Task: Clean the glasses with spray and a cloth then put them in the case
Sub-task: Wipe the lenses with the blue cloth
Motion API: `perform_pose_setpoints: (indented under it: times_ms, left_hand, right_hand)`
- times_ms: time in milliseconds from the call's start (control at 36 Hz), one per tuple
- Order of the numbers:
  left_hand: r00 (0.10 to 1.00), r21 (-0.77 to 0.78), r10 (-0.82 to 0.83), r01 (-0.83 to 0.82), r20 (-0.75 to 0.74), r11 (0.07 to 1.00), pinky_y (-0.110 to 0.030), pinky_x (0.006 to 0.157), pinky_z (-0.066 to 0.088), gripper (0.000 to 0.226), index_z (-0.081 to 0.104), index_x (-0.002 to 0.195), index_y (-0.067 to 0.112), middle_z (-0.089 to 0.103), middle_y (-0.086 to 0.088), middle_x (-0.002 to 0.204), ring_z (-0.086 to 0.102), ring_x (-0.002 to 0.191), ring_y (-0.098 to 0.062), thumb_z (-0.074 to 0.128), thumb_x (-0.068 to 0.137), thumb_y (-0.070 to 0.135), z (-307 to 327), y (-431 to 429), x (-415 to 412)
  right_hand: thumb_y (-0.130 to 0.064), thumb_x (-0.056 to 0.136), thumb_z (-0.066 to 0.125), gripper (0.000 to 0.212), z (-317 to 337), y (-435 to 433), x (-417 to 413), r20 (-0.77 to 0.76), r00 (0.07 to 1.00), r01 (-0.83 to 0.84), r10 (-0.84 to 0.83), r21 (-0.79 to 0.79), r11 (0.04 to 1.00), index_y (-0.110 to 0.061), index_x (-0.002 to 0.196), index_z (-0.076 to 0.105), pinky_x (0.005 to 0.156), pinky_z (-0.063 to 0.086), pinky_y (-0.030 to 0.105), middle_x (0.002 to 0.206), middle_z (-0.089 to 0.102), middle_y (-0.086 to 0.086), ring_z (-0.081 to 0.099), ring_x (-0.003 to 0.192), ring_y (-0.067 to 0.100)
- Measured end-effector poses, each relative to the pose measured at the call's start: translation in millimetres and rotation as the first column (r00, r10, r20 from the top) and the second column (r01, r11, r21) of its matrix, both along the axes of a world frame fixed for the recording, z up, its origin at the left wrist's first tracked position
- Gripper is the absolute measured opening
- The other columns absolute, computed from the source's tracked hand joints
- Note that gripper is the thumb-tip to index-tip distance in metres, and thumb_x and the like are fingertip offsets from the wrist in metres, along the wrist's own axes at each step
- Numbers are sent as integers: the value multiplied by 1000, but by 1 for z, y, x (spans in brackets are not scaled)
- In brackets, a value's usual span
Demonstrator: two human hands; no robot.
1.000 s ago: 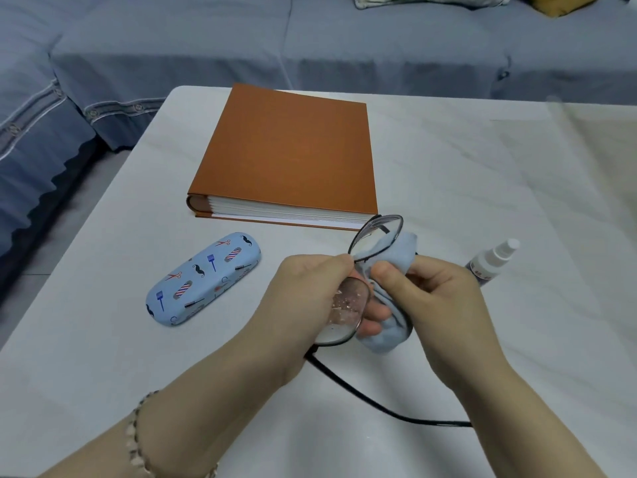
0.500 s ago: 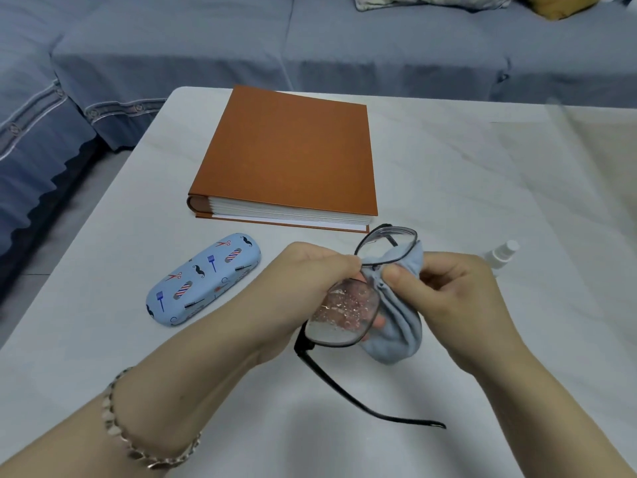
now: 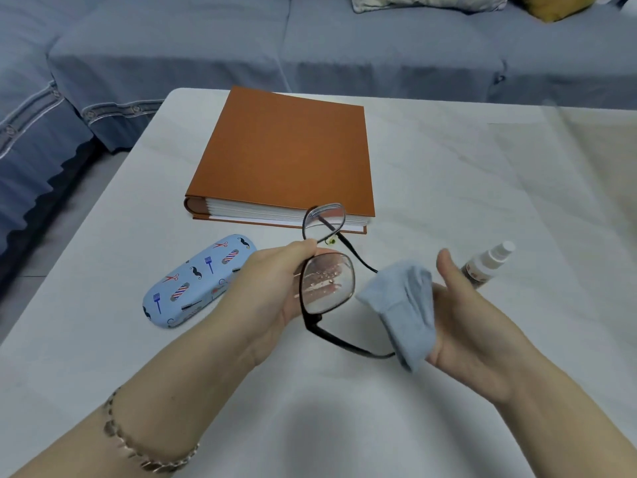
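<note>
– Since half a second before, we had drawn our hands apart: the cloth [image 3: 403,305] had come off the lens, and our right hand [image 3: 475,326] had swung out to the right with it.

– And how did we hold the cloth then?

– Loosely. It lay draped over our fingers, which it hid, and our thumb stood raised clear of it, so the hand was spread rather than pinching.

– What of the glasses [image 3: 327,284]?

– We kept them in our left hand [image 3: 275,288], thumb on the upper rim by the bridge, fingers curled behind the near lens. That lens carried droplets. One temple was folded across behind the far lens. The other ran out towards our right hand, its tip lost behind the cloth.

– Where did we see the case [image 3: 196,284]?

– Shut, lying just left of our left hand on the table [image 3: 448,184].

– And the spray bottle [image 3: 489,263]?

– Just beyond our right thumb, which covered part of it. The orange album [image 3: 286,153] lay beyond our left hand, and a bracelet [image 3: 138,446] sat on our left wrist.
</note>
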State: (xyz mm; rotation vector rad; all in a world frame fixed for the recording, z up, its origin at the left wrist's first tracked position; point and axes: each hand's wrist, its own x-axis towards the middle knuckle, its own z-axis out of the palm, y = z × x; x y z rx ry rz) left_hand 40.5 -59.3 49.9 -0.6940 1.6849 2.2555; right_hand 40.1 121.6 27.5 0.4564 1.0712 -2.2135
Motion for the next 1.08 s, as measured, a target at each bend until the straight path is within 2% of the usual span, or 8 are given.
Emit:
perform_pose_setpoints:
  times_ms: [139, 306, 472, 556, 639, 806, 944, 1083]
  left_hand:
    - [997, -99, 13, -21, -83, 995, -18, 61, 53, 31, 72, 59, 15, 71, 1, 66, 64, 63, -9, 51, 81, 19, 2, 4, 4]
    - [986, -248, 37, -77, -163, 966, -22, 70, 51, 35, 72, 52, 20, 69, 12, 56, 62, 56, 1, 52, 81, 16, 1, 11, 3]
    - [980, -310, 60, -118, -192, 943, -23, 66, 50, 35, 72, 55, 20, 69, 10, 56, 61, 58, -4, 51, 83, 19, -9, 19, 6]
    - [972, -296, 71, -137, -223, 945, -12, 56, 47, 34, 72, 58, 19, 71, 2, 63, 59, 60, -8, 51, 85, 19, -10, 22, 7]
    - [977, -256, 59, -111, -204, 960, -16, 54, 42, 34, 67, 56, 13, 61, -5, 61, 50, 59, -11, 52, 85, 18, -9, 24, 9]
    - [987, -132, 44, -64, -155, 989, -10, 40, 35, 32, 62, 53, 11, 56, 4, 47, 48, 43, -7, 53, 83, 14, -7, 34, 14]
    - [991, -112, 59, -73, -123, 991, -10, 41, 39, 29, 65, 60, 14, 60, 6, 49, 55, 45, -6, 51, 85, 19, -9, 38, 15]
    - [995, -62, 30, -36, -97, 997, -17, 53, 51, 31, 69, 62, 20, 69, 4, 59, 65, 57, -7, 51, 86, 24, -9, 39, 16]
  right_hand:
    - [-12, 80, 56, 12, 3, -3, 0, -270, 960, 21, 70, 319, 948, -7, 84, 66, 60, 52, 20, 78, 68, 8, 65, 68, 13]
    - [-42, 79, 47, 47, 8, -13, 0, -499, 864, 285, 64, 591, 754, 4, 73, 53, 76, 35, 39, 72, 50, 17, 45, 75, 19]
    - [-39, 83, 37, 43, 23, -32, 10, -637, 750, 313, 177, 577, 754, -1, 74, 56, 70, 44, 38, 68, 56, 11, 49, 69, 16]
    - [-46, 82, 30, 48, 28, -34, 18, -598, 754, 213, 270, 612, 762, -11, 67, 60, 65, 42, 19, 60, 59, 2, 53, 64, 4]
    - [-56, 88, 27, 53, 27, -37, 21, -559, 777, 134, 290, 597, 791, -36, 73, 73, 70, 41, 0, 82, 74, -23, 64, 82, -10]
    - [-12, 72, 71, 11, 12, -43, 20, -500, 859, 236, 112, 580, 780, -23, 72, 73, 63, 52, 20, 74, 74, -7, 66, 69, 6]
    - [-31, 60, 77, 40, 7, -45, 18, -328, 944, 177, 38, 601, 780, -19, 94, 61, 71, 55, 37, 82, 72, 8, 69, 71, 21]
    - [-32, 72, 70, 33, 7, -48, 14, -275, 957, 84, 89, 558, 825, 1, 69, 69, 66, 50, 36, 65, 67, 10, 62, 61, 20]
